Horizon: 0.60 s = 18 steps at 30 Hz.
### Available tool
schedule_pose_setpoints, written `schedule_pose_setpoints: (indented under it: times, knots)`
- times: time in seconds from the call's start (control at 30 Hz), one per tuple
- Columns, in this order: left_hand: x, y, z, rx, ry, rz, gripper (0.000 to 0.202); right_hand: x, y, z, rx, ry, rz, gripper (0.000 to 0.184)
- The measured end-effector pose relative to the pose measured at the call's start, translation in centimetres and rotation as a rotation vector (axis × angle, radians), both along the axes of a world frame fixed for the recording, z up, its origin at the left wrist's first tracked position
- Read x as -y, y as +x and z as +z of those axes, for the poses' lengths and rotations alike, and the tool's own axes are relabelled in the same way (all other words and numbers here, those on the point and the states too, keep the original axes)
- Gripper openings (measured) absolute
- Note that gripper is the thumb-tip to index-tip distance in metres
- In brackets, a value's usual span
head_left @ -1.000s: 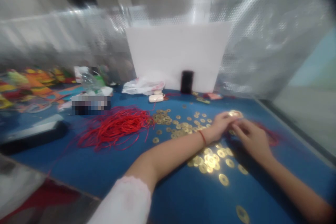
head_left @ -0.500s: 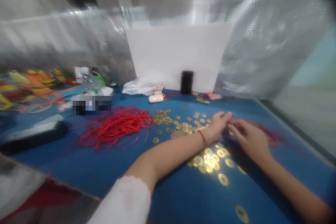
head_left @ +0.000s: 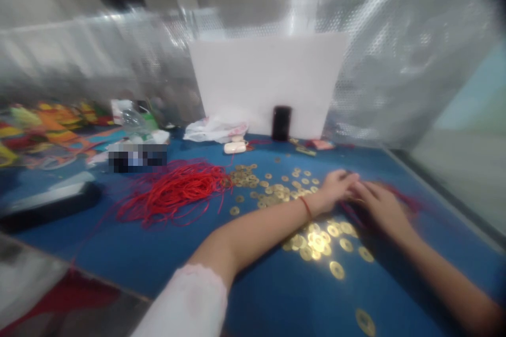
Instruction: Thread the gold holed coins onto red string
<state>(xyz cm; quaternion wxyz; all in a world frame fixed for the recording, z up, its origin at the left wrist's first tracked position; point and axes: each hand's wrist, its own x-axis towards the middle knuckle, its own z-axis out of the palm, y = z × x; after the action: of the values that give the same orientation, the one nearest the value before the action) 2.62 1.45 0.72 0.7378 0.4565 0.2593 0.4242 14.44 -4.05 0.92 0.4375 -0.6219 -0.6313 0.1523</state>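
My left hand (head_left: 335, 189), with a red string around its wrist, reaches across to the right side of the table. Its closed fingertips meet those of my right hand (head_left: 382, 208). Between them the fingers pinch something small that blur and overlap hide. A blurred reddish strand runs beneath the fingers, and more red cord (head_left: 409, 200) trails behind my right hand. Shiny gold coins with centre holes (head_left: 316, 241) lie just below the hands. Duller coins (head_left: 276, 192) spread out beyond my left forearm.
A tangled heap of red cords (head_left: 185, 189) lies left of the coins. Behind stand a dark phone (head_left: 281, 123) and a white board (head_left: 269, 79). A white plastic bag (head_left: 215, 130) and a small white case (head_left: 235, 147) lie nearby. A black box-like object (head_left: 55, 200) sits far left.
Both hands have shifted slightly right and closer together, the right fingers now overlapping the left fingertips. Coins below my right hand show more fully. The heap of cords has stayed put.
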Motion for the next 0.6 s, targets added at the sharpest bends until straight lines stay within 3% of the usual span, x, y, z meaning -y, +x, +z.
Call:
schedule_pose_setpoints:
  times: [0.17,0.23,0.43,0.6]
  knots:
    - [0.1,0.3,-0.1,-0.051,0.028,0.000,0.027,0.2,-0.4,-0.1,-0.540,-0.113,0.102,0.037]
    - [-0.1,0.5,-0.6,-0.048,0.080,0.006,0.023,0.4,-0.7,0.1,-0.645,-0.139,0.121,0.036]
    - [-0.5,0.8,-1.9,-0.068,0.197,0.058,0.020,1.0,-1.1,1.6,-0.516,-0.101,0.024,0.024]
    - [-0.4,0.7,-1.8,-0.103,0.211,0.084,0.023,0.7,-0.4,1.2,-0.441,-0.085,0.003,0.028]
